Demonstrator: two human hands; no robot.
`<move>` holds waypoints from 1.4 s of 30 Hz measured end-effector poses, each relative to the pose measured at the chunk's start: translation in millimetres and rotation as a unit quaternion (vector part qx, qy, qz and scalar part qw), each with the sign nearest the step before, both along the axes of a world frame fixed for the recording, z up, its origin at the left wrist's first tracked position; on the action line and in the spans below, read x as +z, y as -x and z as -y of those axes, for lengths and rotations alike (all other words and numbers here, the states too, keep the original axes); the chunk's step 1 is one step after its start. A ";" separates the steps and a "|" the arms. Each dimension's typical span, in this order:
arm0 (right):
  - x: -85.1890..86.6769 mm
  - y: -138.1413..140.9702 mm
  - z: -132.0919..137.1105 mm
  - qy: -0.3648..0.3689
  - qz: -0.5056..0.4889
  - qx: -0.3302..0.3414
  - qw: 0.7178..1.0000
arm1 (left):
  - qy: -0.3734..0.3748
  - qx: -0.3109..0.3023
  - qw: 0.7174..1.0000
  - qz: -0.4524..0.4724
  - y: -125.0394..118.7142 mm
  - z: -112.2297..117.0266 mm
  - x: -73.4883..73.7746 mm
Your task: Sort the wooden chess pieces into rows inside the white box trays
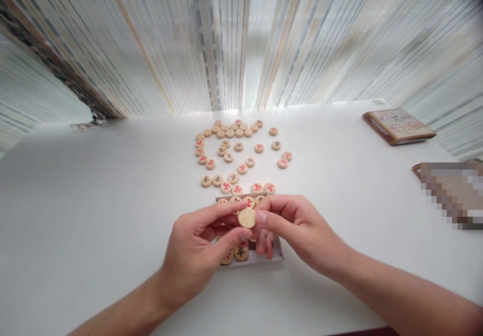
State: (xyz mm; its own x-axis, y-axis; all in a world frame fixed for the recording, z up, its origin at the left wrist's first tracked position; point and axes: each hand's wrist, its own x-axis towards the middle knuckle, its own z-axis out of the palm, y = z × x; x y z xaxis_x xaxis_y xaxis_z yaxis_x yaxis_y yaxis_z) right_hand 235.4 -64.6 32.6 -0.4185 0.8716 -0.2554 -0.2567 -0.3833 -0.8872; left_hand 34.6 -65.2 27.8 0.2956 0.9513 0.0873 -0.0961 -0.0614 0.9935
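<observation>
Both my hands meet over a small white tray [278, 255] near the table's front edge. Together they pinch one round wooden game piece [246, 218], its blank face up. My left hand [196, 253] grips it with thumb and forefinger from the left. My right hand [290, 230] holds its right edge with fingertips. Inside the tray lie several more discs [241, 253] with red or black characters, partly hidden under my fingers. Beyond the tray, several similar discs [237, 155] are scattered on the white table [94, 200].
A brown flat box [398, 126] lies at the far right of the table. A blurred brown object [453, 192] sits at the right edge. Striped curtains [241, 39] hang behind the table's far edge.
</observation>
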 end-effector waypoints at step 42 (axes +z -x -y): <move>1.2 -0.1 3.1 0.044 -0.020 0.022 0.999 | -0.001 -0.042 0.999 -0.006 2.0 3.1 1.3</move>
